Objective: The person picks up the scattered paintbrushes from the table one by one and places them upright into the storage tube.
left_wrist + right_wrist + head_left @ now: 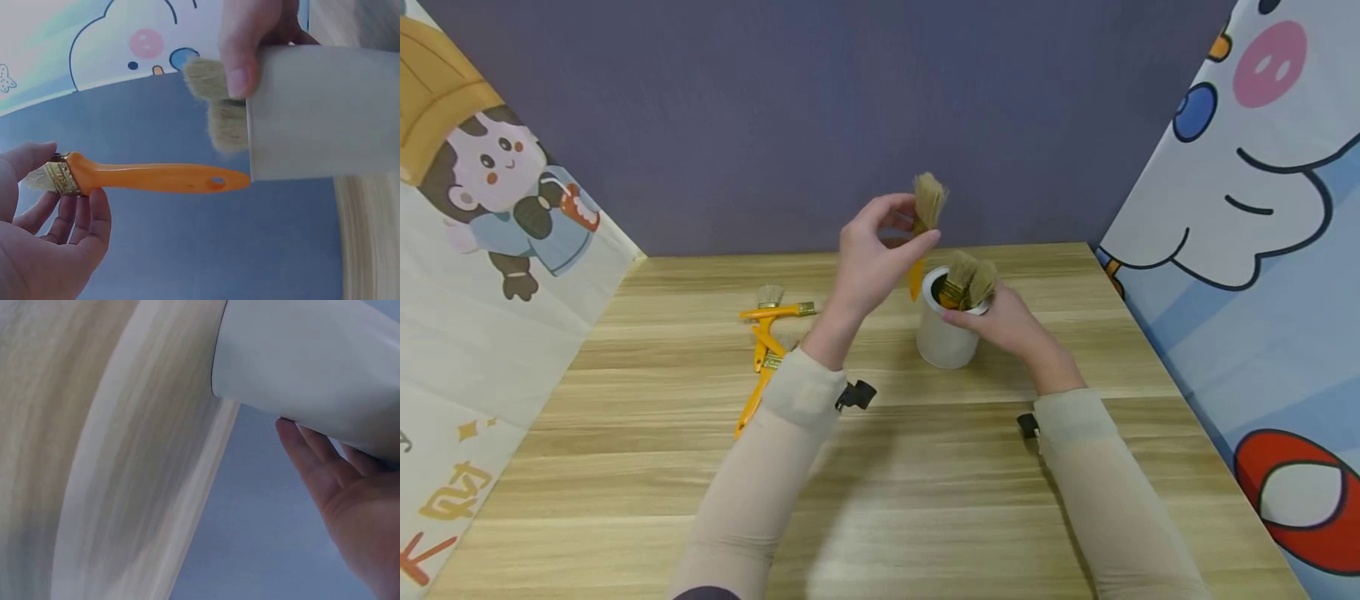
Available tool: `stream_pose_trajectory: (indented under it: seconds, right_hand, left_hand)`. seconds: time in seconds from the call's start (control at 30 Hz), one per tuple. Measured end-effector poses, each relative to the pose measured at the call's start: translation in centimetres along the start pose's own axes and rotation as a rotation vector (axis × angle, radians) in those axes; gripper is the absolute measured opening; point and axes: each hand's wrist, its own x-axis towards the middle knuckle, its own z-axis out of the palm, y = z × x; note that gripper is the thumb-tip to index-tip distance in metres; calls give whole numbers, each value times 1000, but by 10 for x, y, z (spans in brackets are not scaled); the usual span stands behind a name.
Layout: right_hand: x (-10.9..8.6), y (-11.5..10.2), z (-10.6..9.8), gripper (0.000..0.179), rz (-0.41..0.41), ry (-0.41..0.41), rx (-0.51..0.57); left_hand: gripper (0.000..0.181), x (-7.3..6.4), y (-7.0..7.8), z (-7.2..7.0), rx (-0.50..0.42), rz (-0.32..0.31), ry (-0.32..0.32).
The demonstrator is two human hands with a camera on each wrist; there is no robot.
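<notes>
My left hand (872, 258) pinches a paintbrush (156, 178) by its metal band, with the bristles up and the orange handle pointing down. The handle's tip is beside the rim of a white can (943, 346), above the table. My right hand (1011, 323) holds the can near its top, the thumb over the rim and the fingers along the far side. In the right wrist view, its fingers (312, 459) touch the can's wall. Paintbrushes (958, 279) stand in the can, bristles up; two bristle heads show, and their handles are mostly hidden inside.
Several more orange-handled paintbrushes (786, 311) lie in a loose, overlapping pile on the wooden table (925, 500), left of my left forearm, which partly hides them. A dark wall (775, 125) rises behind the table, with cartoon-printed panels (1247, 208) at both sides.
</notes>
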Motion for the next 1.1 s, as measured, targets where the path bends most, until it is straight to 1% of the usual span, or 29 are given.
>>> stream_pose_trajectory:
  seconds: [0.13,0.27,0.43,0.63,0.8,0.97,1.1]
  right_hand:
    - [2,1,0,121,14,4,16]
    - [4,4,1,122,-3,16,47]
    - [2,4,1,119,12,7,50]
    - [2,6,2,115,4,2,58]
    - [1,5,2,114,12,-5,59]
    - [0,4,2,111,9,-13,57]
    - [1,4,2,106,-13,-17,51]
  left_hand:
    - [43,5,2,7,-36,12,8]
    - [43,10,-1,14,-52,6,8]
    - [44,12,-8,23,-54,-36,3]
    - [44,11,-24,36,29,-104,-48]
    - [42,7,-38,44,94,-154,-75]
    - [41,3,-48,49,130,-170,-74]
    - [39,2,-52,50,128,-188,-70]
